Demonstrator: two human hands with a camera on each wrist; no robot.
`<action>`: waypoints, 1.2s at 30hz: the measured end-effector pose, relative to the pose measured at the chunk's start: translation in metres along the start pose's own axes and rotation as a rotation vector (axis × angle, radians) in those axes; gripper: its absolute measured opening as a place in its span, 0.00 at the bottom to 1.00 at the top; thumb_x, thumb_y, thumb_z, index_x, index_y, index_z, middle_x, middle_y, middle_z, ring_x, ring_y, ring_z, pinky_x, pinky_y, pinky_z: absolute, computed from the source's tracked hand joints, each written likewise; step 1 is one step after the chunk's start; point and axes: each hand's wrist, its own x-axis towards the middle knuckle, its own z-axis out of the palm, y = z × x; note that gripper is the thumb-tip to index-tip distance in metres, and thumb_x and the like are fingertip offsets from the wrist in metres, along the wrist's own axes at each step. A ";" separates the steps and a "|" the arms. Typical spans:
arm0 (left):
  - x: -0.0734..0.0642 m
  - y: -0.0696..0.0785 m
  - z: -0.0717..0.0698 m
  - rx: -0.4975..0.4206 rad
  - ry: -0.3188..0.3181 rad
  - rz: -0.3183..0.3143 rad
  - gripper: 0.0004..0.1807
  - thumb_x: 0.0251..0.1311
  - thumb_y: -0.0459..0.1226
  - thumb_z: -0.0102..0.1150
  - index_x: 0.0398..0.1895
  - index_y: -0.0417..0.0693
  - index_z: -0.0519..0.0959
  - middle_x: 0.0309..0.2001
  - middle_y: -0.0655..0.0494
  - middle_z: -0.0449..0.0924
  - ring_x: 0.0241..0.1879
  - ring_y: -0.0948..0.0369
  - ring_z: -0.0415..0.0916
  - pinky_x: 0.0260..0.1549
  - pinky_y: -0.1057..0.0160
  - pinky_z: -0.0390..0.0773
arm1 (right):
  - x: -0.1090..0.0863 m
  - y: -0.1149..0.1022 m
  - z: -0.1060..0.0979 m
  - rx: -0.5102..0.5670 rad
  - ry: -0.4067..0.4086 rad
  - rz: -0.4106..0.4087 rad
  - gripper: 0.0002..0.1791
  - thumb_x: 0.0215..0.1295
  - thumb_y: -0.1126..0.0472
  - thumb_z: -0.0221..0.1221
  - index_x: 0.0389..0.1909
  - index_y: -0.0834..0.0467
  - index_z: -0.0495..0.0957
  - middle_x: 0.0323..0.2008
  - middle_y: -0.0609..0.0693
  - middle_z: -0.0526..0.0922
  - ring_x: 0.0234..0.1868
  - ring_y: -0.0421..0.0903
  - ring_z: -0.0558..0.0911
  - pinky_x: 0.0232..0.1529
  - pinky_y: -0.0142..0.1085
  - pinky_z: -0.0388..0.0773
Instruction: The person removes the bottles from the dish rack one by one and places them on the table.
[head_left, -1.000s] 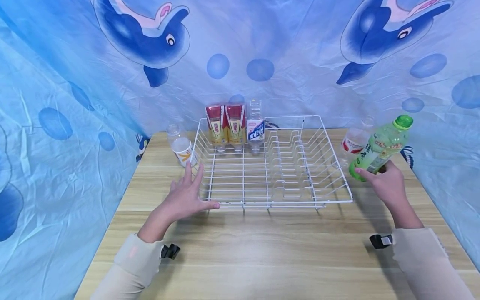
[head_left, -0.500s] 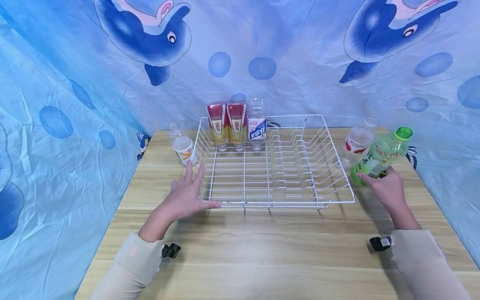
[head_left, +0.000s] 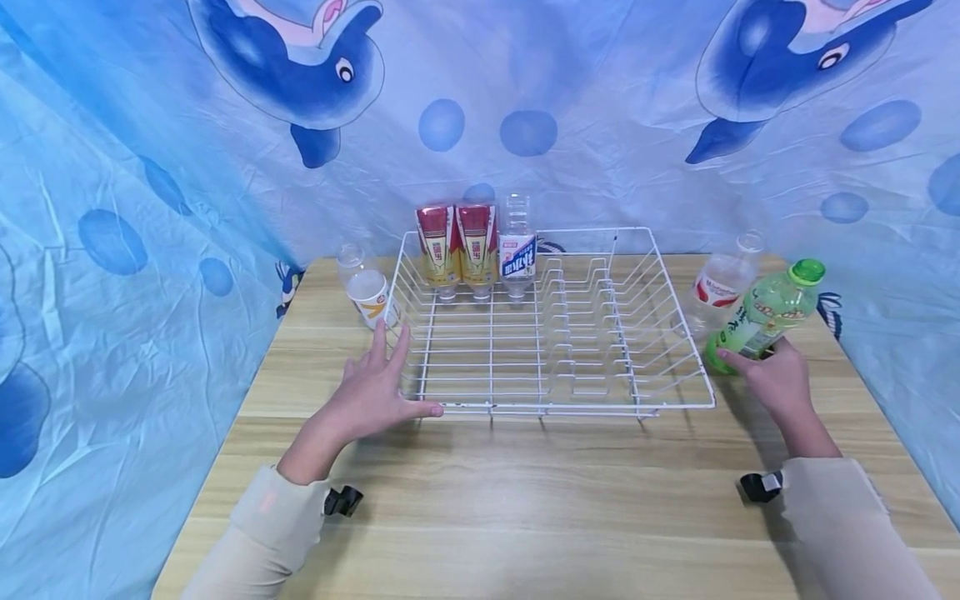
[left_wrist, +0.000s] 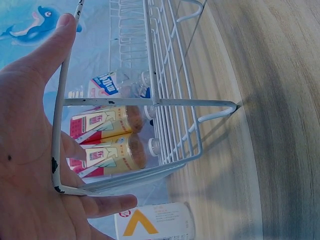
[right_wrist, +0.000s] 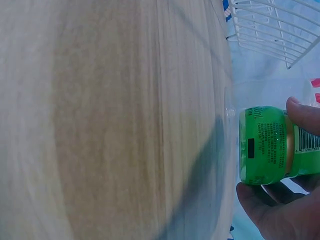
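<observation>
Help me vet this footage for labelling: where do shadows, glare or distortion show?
Head view: pale sheen on the table, shadow beside the right hand; left wrist view: shadows of the wire rack on the table, whose grain looks curved; right wrist view: broad shadow near the green bottle, grain curved, small print soft.

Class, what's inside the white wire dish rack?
The white wire dish rack holds two red-and-yellow bottles and one clear, blue-labelled bottle, all upside-down; their fronts hide their backs.

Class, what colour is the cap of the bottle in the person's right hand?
Bright green; the cap shows best in the head view.
</observation>
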 end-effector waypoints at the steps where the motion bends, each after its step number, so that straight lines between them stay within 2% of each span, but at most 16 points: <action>1: 0.000 0.000 0.000 0.001 0.000 0.002 0.71 0.31 0.80 0.51 0.75 0.61 0.29 0.73 0.42 0.17 0.69 0.35 0.42 0.57 0.26 0.40 | 0.000 0.000 0.000 0.000 -0.002 0.004 0.48 0.61 0.44 0.61 0.72 0.65 0.49 0.66 0.71 0.59 0.63 0.70 0.62 0.57 0.63 0.61; 7: -0.002 0.001 0.000 -0.003 -0.001 0.004 0.72 0.30 0.81 0.50 0.75 0.61 0.29 0.73 0.43 0.17 0.69 0.35 0.39 0.58 0.26 0.40 | 0.001 0.002 0.002 0.001 -0.016 0.005 0.48 0.62 0.45 0.61 0.72 0.65 0.48 0.67 0.71 0.58 0.64 0.70 0.60 0.58 0.63 0.59; 18: -0.003 0.002 -0.001 -0.017 -0.008 -0.015 0.71 0.30 0.81 0.50 0.75 0.62 0.29 0.72 0.44 0.14 0.69 0.36 0.43 0.58 0.27 0.39 | 0.005 0.003 0.004 -0.001 -0.035 0.030 0.50 0.61 0.44 0.61 0.73 0.64 0.47 0.67 0.71 0.55 0.65 0.71 0.58 0.60 0.63 0.58; 25: -0.002 0.003 -0.001 -0.017 -0.011 -0.013 0.70 0.34 0.77 0.56 0.75 0.63 0.29 0.72 0.45 0.13 0.68 0.35 0.44 0.58 0.26 0.39 | 0.007 0.008 0.005 -0.002 -0.040 0.046 0.50 0.61 0.43 0.61 0.72 0.65 0.47 0.67 0.72 0.55 0.65 0.72 0.57 0.60 0.64 0.56; 32: -0.001 0.002 0.000 -0.011 -0.009 -0.011 0.70 0.34 0.77 0.55 0.74 0.64 0.29 0.72 0.45 0.13 0.68 0.36 0.44 0.58 0.27 0.40 | 0.010 0.011 0.008 -0.024 -0.037 0.050 0.50 0.60 0.42 0.61 0.70 0.69 0.51 0.65 0.73 0.59 0.62 0.72 0.61 0.59 0.63 0.59; 36: -0.001 0.002 0.001 -0.014 -0.004 -0.010 0.70 0.34 0.77 0.56 0.74 0.64 0.29 0.72 0.44 0.14 0.68 0.36 0.46 0.58 0.28 0.41 | 0.011 0.012 0.009 -0.024 -0.036 0.051 0.50 0.60 0.41 0.61 0.70 0.70 0.50 0.65 0.74 0.58 0.63 0.72 0.61 0.59 0.63 0.58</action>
